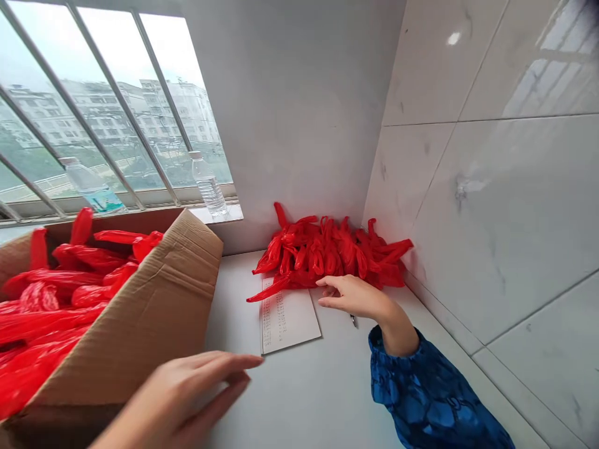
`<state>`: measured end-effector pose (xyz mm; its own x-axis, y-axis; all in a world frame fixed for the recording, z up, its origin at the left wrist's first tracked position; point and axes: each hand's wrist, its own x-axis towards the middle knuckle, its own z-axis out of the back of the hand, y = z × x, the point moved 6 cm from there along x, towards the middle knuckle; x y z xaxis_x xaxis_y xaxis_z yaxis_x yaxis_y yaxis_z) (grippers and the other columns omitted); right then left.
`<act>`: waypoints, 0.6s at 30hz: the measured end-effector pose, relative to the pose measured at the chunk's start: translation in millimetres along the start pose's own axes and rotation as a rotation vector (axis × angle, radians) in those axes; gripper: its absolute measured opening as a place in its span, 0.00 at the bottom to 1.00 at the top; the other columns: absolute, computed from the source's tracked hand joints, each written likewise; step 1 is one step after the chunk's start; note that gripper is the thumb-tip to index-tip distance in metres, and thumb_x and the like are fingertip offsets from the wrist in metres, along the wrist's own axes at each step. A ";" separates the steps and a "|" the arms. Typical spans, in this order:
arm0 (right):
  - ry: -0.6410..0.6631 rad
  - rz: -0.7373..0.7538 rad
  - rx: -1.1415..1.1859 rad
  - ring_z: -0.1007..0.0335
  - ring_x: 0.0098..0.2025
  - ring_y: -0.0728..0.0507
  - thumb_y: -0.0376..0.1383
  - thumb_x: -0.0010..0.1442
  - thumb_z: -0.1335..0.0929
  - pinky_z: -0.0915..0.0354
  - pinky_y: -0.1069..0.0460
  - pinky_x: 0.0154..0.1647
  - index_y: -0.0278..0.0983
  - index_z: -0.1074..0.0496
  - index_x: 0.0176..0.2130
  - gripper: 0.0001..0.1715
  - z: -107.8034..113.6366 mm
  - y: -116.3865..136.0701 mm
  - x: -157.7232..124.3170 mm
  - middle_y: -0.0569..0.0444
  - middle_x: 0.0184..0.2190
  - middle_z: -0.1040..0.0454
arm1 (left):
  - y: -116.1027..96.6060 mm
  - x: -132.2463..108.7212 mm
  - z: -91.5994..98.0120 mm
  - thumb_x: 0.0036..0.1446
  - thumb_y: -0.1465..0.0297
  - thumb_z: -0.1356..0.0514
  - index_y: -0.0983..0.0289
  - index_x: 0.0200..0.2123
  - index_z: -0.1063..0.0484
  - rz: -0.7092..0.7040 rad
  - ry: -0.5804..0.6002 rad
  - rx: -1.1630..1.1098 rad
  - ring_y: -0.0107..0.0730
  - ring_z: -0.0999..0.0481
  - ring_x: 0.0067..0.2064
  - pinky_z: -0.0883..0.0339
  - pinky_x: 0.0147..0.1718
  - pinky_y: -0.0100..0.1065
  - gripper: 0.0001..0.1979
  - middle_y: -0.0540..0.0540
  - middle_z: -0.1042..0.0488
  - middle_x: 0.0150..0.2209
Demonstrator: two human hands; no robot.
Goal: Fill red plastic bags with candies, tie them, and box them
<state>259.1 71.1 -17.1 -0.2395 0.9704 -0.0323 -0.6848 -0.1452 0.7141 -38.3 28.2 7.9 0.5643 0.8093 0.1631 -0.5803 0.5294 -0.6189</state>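
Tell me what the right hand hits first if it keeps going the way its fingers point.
Probably the pile of red bags: the right hand points left along its front edge, fingertips almost touching it, above the paper.

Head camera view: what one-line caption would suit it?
Right hand touches a heap of red plastic bags; left hand beside an open cardboard box.

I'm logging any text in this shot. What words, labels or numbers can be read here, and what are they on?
None can be read.
Sheet of paper on the counter, by the right hand: columns of small print, too small and blurred to read.
Bottle label on the left water bottle at the window: blue-green, blurred, no words legible.
Cardboard box, by the left hand, and the red bags: no print visible.
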 end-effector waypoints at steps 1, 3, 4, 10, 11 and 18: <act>0.022 0.043 0.035 0.22 0.49 0.38 0.44 0.63 0.30 0.30 0.47 0.51 0.36 0.27 0.59 0.28 -4.6 3.0 1.8 0.46 0.48 0.19 | 7.3 4.5 -30.8 0.65 0.56 0.42 0.51 0.48 0.20 0.007 0.136 -0.007 0.34 0.18 0.34 0.27 0.32 0.29 0.14 0.52 0.17 0.36; -0.016 0.130 0.122 0.21 0.47 0.40 0.44 0.63 0.30 0.30 0.48 0.49 0.38 0.23 0.54 0.23 -6.5 8.0 7.5 0.49 0.46 0.18 | 26.3 16.5 -81.0 0.68 0.58 0.48 0.57 0.46 0.21 0.066 0.193 -0.073 0.33 0.19 0.31 0.30 0.28 0.28 0.17 0.53 0.17 0.33; -0.075 0.162 0.161 0.21 0.46 0.41 0.44 0.63 0.30 0.29 0.48 0.48 0.37 0.22 0.51 0.20 -3.8 9.0 12.2 0.50 0.44 0.17 | 34.3 22.4 -103.5 0.68 0.57 0.49 0.60 0.42 0.21 0.064 0.205 -0.083 0.32 0.21 0.28 0.32 0.26 0.28 0.19 0.53 0.17 0.31; -0.374 0.179 0.248 0.21 0.45 0.42 0.42 0.70 0.35 0.29 0.47 0.52 0.36 0.23 0.46 0.15 15.0 -1.7 83.4 0.49 0.41 0.18 | 61.9 26.2 -170.4 0.63 0.63 0.44 0.61 0.31 0.23 -0.023 0.144 -0.010 0.35 0.24 0.28 0.38 0.28 0.31 0.13 0.54 0.20 0.27; -0.393 0.169 0.255 0.22 0.46 0.42 0.40 0.70 0.35 0.30 0.46 0.54 0.37 0.23 0.45 0.13 15.5 -3.9 101.8 0.50 0.42 0.18 | 63.4 23.1 -172.1 0.62 0.64 0.44 0.61 0.31 0.24 -0.037 0.131 0.004 0.35 0.24 0.29 0.39 0.29 0.31 0.12 0.55 0.21 0.28; -0.501 0.065 0.336 0.27 0.52 0.40 0.41 0.70 0.32 0.28 0.40 0.53 0.38 0.29 0.55 0.17 3.6 -7.6 208.0 0.46 0.56 0.28 | 70.6 17.4 -172.1 0.60 0.70 0.44 0.62 0.31 0.25 -0.146 0.137 0.006 0.29 0.28 0.28 0.46 0.27 0.28 0.08 0.52 0.24 0.27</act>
<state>217.0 274.7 -26.8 0.1358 0.9462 0.2937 -0.4049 -0.2176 0.8881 31.6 35.8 -165.1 0.7171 0.6819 0.1441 -0.4898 0.6401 -0.5919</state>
